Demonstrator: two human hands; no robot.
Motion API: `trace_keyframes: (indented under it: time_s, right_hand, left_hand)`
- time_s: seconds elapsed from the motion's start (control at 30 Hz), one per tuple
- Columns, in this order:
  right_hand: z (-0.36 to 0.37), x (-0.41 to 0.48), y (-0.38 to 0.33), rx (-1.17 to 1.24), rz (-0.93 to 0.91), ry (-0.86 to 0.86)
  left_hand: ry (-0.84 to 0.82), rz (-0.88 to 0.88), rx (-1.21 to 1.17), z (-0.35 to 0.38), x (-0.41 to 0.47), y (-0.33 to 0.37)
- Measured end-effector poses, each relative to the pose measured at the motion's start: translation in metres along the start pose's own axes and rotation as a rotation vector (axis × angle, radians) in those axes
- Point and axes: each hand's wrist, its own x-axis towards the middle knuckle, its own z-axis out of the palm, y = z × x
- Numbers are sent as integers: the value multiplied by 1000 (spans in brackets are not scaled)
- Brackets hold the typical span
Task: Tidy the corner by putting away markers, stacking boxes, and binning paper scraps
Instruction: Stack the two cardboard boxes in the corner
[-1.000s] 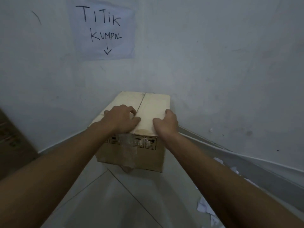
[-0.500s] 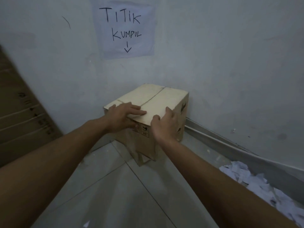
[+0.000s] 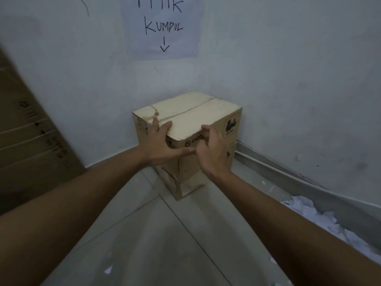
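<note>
Both hands have drawn back from the top of the tan cardboard box (image 3: 195,120) toward its near corner. The box stands upright in the corner where the two walls meet, set on a second cardboard box (image 3: 185,189) that rests on the grey tiled floor (image 3: 165,244).

The left hand (image 3: 156,145) is released. Its straight fingers lie spread over the near-left top edge and its thumb lies across the front face. The right hand (image 3: 208,149) is loosely curled before the near corner and grasps nothing; contact with the box cannot be confirmed.

Crumpled white paper scraps (image 3: 309,213) lie along the right-hand wall, well apart from the boxes. A white paper sign (image 3: 162,27) lettered "KUMPUL" with a downward arrow hangs above. A flattened brown cardboard sheet (image 3: 31,141) leans at the left.
</note>
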Motion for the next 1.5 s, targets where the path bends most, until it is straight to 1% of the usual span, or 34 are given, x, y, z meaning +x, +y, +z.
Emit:
trace_keyframes:
  time_s: [0.1, 0.23, 0.33, 0.43, 0.53, 0.7, 0.83, 0.97, 1.17, 1.33, 1.37, 1.4, 1.5]
  right_hand:
    - [-5, 3, 8, 18, 34, -80]
    - [-7, 5, 19, -12, 60, -212]
    - [-3, 8, 29, -20, 92, -245]
    - [4, 11, 34, -16, 86, -251]
    - [11, 16, 37, -14, 61, -260]
    - [15, 25, 39, -42, 67, -291]
    - [15, 34, 42, -83, 34, -297]
    - [16, 29, 39, -108, 27, -342]
    - [17, 29, 44, -142, 13, -349]
    - [11, 26, 45, -152, 16, -341]
    - [8, 24, 45, -152, 20, -343]
    - [5, 22, 46, -156, 22, -346]
    - [-5, 15, 51, -188, 46, -335]
  left_hand:
    - [131, 89, -25, 7, 15, -13]
    - [151, 146, -141, 7, 30, -29]
    - [233, 217, -163, 15, 26, -29]
    - [295, 214, -206, 26, 21, -27]
    - [285, 204, -308, 29, 23, -28]
    - [289, 175, -358, 32, 33, -31]
    - [292, 164, -312, 32, 43, -29]
    - [246, 191, -309, 29, 51, -38]
    - [237, 214, -206, 26, 49, -37]
    - [196, 220, -232, 22, 49, -38]
    - [217, 221, -249, 24, 46, -36]
    - [280, 238, -241, 27, 41, -32]
    - [575, 283, -44, 43, 17, -16]
